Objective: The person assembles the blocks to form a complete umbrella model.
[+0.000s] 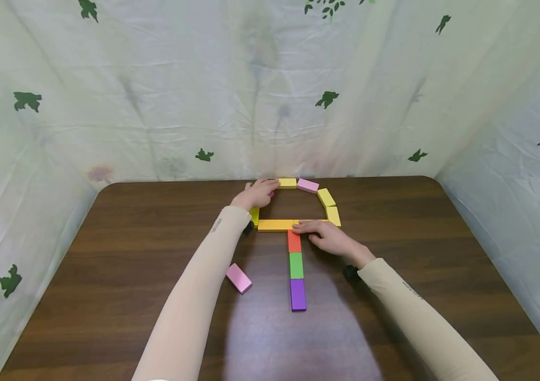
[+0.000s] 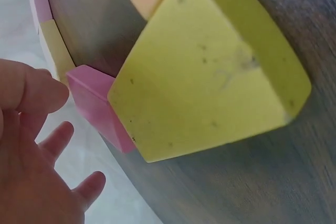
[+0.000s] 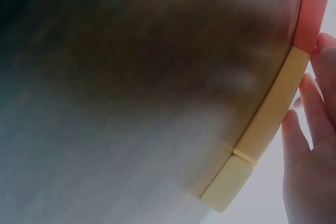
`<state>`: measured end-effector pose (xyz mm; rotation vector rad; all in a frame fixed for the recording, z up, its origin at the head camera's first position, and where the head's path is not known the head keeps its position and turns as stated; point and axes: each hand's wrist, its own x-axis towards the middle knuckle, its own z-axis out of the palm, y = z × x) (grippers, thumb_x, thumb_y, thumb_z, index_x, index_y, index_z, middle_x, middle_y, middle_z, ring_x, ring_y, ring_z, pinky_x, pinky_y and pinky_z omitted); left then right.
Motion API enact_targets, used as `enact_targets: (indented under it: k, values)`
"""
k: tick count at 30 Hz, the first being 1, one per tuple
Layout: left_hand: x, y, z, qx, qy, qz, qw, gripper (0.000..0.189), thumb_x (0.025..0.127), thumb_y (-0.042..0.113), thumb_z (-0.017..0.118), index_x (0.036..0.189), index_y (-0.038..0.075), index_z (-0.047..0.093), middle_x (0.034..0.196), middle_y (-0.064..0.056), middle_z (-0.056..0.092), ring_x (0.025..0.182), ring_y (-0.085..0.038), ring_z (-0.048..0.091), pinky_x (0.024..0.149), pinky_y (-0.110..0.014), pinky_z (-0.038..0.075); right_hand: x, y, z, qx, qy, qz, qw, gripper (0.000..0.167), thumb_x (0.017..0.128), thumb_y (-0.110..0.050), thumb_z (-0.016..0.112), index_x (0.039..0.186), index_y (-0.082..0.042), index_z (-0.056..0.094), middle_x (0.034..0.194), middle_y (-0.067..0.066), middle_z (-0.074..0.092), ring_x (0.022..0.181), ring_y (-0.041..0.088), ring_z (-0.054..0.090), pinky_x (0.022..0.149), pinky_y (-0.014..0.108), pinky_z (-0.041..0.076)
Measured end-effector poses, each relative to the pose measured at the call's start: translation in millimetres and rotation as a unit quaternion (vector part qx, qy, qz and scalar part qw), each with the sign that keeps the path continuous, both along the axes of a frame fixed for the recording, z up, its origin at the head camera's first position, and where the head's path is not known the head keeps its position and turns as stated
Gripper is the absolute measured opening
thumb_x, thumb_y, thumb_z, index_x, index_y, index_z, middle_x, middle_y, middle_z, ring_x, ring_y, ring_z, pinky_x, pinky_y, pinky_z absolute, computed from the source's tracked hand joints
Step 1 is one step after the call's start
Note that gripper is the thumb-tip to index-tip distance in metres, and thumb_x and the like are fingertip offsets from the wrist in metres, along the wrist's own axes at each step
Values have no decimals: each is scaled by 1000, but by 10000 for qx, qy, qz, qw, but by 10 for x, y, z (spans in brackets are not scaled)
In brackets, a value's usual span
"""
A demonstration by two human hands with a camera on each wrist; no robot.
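Wooden blocks lie end to end in a closed outline with a stem below it. At the outline's far left, my left hand touches the end of a yellow block with extended fingers. Under that hand, mostly hidden in the head view, is a pink block, beside a nearer yellow-green block. My right hand rests its fingertips on the orange row, where it meets a red block. Below the red one follow a green block and a purple block.
Another pink block and two pale yellow blocks curve down the outline's right side. A loose pink block lies beside my left forearm. The brown table ends at a leaf-patterned curtain.
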<state>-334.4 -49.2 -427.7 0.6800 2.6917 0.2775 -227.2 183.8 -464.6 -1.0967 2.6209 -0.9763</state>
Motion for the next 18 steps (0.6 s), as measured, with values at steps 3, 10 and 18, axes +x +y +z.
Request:
enact_targets:
  k: [3,10,18]
  values:
    - [3,7,13,-68,-94,53,9999,51,102,12,32,152,18,28,158,5,19,144,-23,11,110,-57,10,1,-4,5,11,-4,-2,10000,42,88,8,50,126,-5,64,131,11,58,128,25,46,104,42,35]
    - [8,15,2,-210,-221,105,9995,55,99,8,33,152,21,28,157,6,20,144,-23,9,110,-56,8,10,-9,10,2,-30,-11,10000,42,88,8,50,126,-5,63,131,11,58,128,24,46,104,41,35]
    - [18,-10,-16,-206,-122,55,9997,50,100,11,33,149,21,37,155,5,27,141,-24,15,108,-55,13,26,-5,19,-11,-8,-28,10000,42,89,8,50,126,-5,63,131,11,57,128,24,46,103,41,36]
